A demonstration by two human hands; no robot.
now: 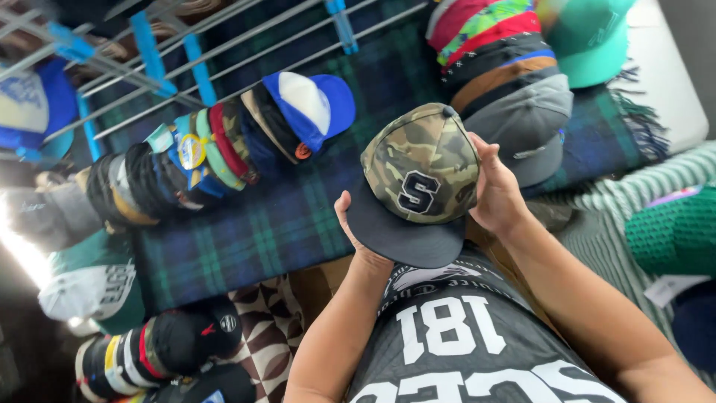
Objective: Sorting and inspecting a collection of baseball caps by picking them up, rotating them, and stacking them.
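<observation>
Above a plaid blanket (246, 239) lined with stacked caps (216, 149), a person lifts a camouflage cap (421, 168) between both hands, the left hand (356, 231) cupping the dark brim from below, the right hand (496, 190) pressed along the crown's side. It looks like the inspecting stage; any setting down calls for the open strip of blanket between rows (stacks crowd either edge).

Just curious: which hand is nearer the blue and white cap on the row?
Left. The left hand holds the camouflage cap on the side toward the blue and white cap; the right hand grips its far side.
</observation>
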